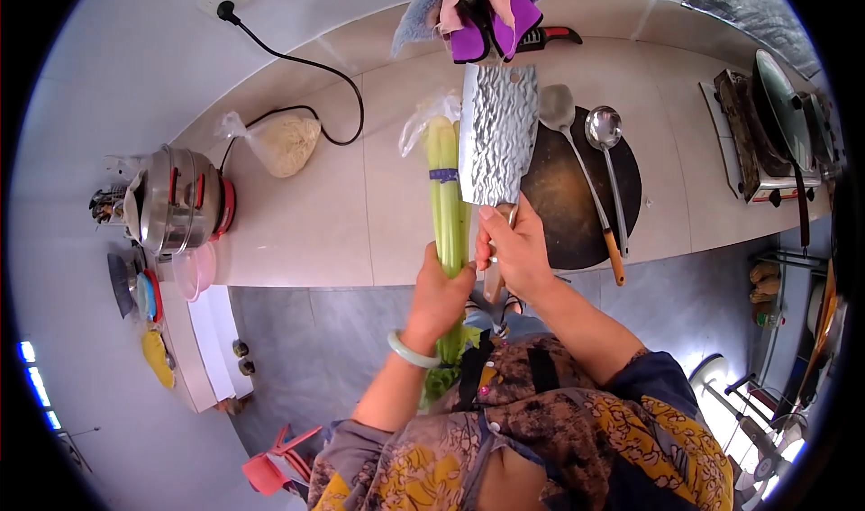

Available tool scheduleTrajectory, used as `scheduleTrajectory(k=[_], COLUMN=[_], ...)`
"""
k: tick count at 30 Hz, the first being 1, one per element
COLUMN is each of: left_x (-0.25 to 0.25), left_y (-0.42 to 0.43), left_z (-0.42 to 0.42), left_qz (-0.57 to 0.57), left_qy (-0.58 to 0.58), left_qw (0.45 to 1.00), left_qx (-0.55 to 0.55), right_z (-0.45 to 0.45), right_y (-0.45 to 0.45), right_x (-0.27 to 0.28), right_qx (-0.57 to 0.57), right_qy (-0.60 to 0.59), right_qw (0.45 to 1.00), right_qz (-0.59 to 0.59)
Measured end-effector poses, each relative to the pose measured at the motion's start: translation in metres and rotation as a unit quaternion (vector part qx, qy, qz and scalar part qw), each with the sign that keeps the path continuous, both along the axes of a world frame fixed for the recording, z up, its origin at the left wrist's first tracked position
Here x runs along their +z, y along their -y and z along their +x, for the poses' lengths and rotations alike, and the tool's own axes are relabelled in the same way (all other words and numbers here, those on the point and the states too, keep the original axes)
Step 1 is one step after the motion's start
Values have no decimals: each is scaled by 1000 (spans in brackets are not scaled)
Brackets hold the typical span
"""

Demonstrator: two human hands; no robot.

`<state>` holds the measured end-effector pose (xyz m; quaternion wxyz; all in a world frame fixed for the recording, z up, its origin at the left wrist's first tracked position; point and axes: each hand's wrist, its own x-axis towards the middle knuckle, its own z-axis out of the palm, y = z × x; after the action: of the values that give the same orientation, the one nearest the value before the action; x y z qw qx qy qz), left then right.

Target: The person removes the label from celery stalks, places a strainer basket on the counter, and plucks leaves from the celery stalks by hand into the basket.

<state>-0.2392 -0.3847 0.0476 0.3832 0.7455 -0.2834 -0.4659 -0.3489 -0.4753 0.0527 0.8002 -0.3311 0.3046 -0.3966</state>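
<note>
My left hand (441,286) is wrapped round a bunch of celery (445,214), which has a purple band near its upper end and leaves hanging toward my body. In my right hand (518,250) is a cleaver (498,137) with a hammered, shiny blade, its handle gripped and the blade pointing away from me. The blade lies just right of the celery and overlaps the round dark cutting board (577,214) from this view. A clear plastic bag (422,125) shows beside the celery's top end.
A spatula (586,173) and a ladle (611,168) lie across the board. At the back are purple-and-pink cloths (468,42) and a knife sharpener (550,37). A steamer pot (176,200) and a bagged food (284,144) stand left; a pan (779,105) rests on the stove right.
</note>
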Motion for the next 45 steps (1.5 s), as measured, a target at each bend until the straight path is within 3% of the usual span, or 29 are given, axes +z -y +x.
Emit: scheduleTrajectory(k=[2,8,29,32,35,38,45], left_x=[-1,6,-10,-12,-23,-30,-48], left_y=[3,8,2,-2,-3,0,-6], left_z=[-3,-15,-16,-25,-21,-18,6], left_qz=[-20,-31,-136,-97,-87,-139,-59], left_qy=[-13,137,163,192,106,132,171], left_qw=[1000,990,977,976,991,981,983], left_qx=[10,1,1,-25,-12,-14,15], right_z=[3,10,16,16,13,18,2], right_y=[-1,1,15,25,26,24,23], right_x=[-6,-5,-4,-1,3,-2,6], right_qx=[-12,-40,9,5,-5,-21,-66], right_qy=[-1,-27,-67,-83,-74,-59,-76], right_qw=[1000,999,996,995,996,997,994], right_qz=[-11,-24,-63,-55,-54,-50,-53])
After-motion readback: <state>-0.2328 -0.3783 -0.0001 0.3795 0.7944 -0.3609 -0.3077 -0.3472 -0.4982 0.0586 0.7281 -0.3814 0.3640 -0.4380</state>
